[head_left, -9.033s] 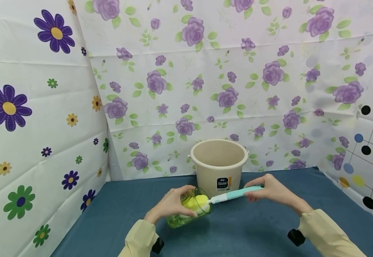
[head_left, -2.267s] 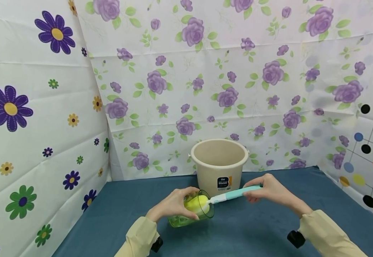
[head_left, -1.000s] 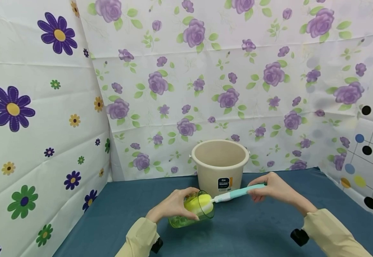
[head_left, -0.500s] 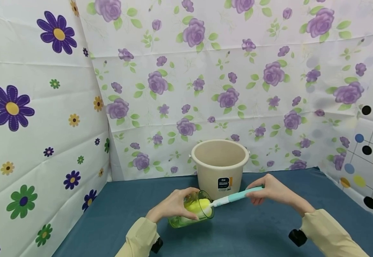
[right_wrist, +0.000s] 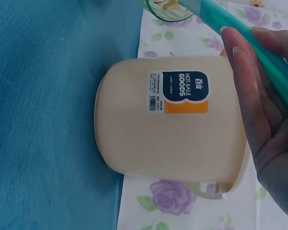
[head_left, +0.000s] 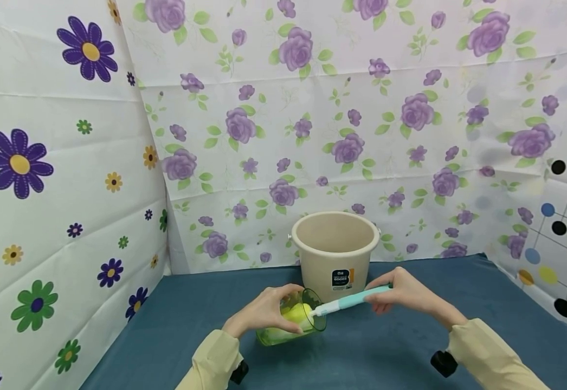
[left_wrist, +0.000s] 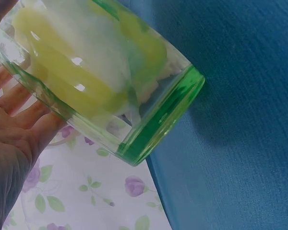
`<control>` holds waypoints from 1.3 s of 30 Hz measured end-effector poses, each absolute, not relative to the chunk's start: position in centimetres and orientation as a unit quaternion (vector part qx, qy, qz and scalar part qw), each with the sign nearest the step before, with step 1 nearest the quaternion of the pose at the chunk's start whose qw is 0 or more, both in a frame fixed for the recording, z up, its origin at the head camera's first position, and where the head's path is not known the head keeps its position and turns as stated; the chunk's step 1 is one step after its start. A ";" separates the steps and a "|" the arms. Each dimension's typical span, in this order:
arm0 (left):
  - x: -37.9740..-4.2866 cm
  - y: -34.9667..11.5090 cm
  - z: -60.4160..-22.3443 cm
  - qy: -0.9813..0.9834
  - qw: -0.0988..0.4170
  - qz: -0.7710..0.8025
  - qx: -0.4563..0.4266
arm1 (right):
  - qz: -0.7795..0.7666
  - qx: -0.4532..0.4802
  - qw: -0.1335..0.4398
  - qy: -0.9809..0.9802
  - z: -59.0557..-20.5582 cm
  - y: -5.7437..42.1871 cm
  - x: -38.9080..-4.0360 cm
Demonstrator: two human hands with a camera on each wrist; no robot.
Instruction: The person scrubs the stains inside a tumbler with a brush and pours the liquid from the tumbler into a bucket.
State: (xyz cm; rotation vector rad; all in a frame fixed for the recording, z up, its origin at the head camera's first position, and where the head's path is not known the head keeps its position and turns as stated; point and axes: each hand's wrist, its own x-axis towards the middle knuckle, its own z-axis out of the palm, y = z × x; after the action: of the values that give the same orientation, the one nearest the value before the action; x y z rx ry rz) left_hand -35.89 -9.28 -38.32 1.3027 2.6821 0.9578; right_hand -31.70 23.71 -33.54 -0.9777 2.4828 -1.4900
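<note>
My left hand (head_left: 266, 312) grips a clear green glass (left_wrist: 156, 127) tilted on its side above the table, its mouth toward the right. Inside it sits the yellow and white sponge head (left_wrist: 62, 62) of a bottle brush, deep toward the thick green base in the left wrist view. From the mouth of the glass the brush's white and teal handle (head_left: 349, 301) slants up to the right. My right hand (head_left: 400, 292) pinches that handle near its far end between thumb and fingers. The left fingers behind the glass are partly hidden in the head view.
A beige bucket (head_left: 308, 265) with a label stands upright just behind the glass and brush, near the back edge of the blue-covered table (head_left: 205, 325). Flower-printed sheets (head_left: 244, 216) rise behind the table and on the left side.
The brush was drawn partly outward a second ago; since then my right hand has moved left, pushing the sponge deeper into the glass. The left hand and glass hold nearly still.
</note>
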 end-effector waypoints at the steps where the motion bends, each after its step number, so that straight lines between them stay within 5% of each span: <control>1: -35.9 -9.3 -38.3 0.856 0.005 0.306 0.416 | -0.486 -0.319 0.041 0.812 -33.8 23.7 -31.9; 39: -35.9 -9.2 -38.2 0.852 0.012 0.314 0.419 | -0.476 -0.304 0.021 0.825 -34.2 24.7 -32.8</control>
State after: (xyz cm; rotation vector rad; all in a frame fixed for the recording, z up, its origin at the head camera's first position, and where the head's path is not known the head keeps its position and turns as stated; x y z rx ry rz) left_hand -35.85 -9.25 -38.24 1.3051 2.6559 0.9798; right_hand -32.78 24.66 -34.21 -0.9423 2.5582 -1.4744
